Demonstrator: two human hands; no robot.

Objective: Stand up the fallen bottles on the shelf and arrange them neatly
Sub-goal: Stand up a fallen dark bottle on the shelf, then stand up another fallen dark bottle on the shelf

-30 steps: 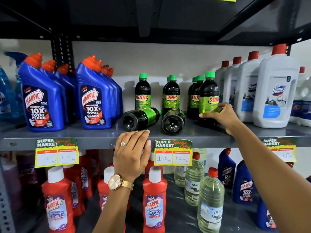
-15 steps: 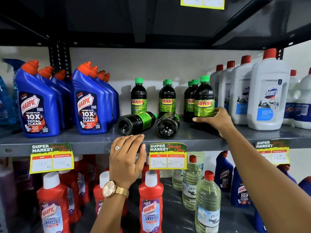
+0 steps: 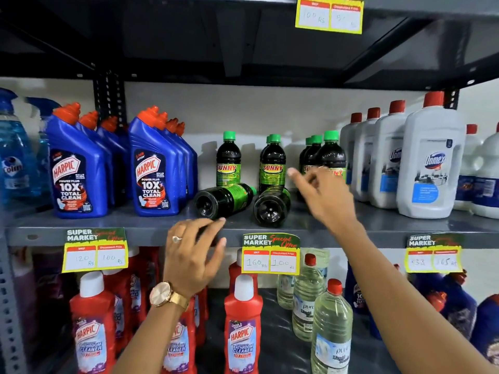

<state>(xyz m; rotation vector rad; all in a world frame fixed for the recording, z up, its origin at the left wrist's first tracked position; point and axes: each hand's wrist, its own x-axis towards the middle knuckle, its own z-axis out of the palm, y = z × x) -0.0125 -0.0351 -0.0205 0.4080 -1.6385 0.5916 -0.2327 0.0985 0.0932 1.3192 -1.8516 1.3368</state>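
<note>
Two dark Sunny bottles with green labels lie on their sides on the grey shelf [image 3: 135,225], bases toward me: the left fallen bottle [image 3: 222,199] and the right fallen bottle [image 3: 271,207]. Behind them stand upright Sunny bottles [image 3: 272,164] with green caps, in three rows. My left hand [image 3: 193,256] hovers at the shelf's front edge just below the left fallen bottle, fingers apart and empty. My right hand [image 3: 324,193] is raised in front of the right row of upright bottles, fingers spread, holding nothing.
Blue Harpic bottles [image 3: 152,168] stand left of the Sunny bottles, white Domex bottles [image 3: 429,163] to the right. Price tags [image 3: 271,253] hang on the shelf edge. Red Harpic bottles [image 3: 243,327] and clear bottles [image 3: 330,327] fill the lower shelf. Another shelf hangs overhead.
My right hand has let go of the front upright Sunny bottle and lifted leftward with fingers spread. My left hand has edged up toward the left fallen bottle.
</note>
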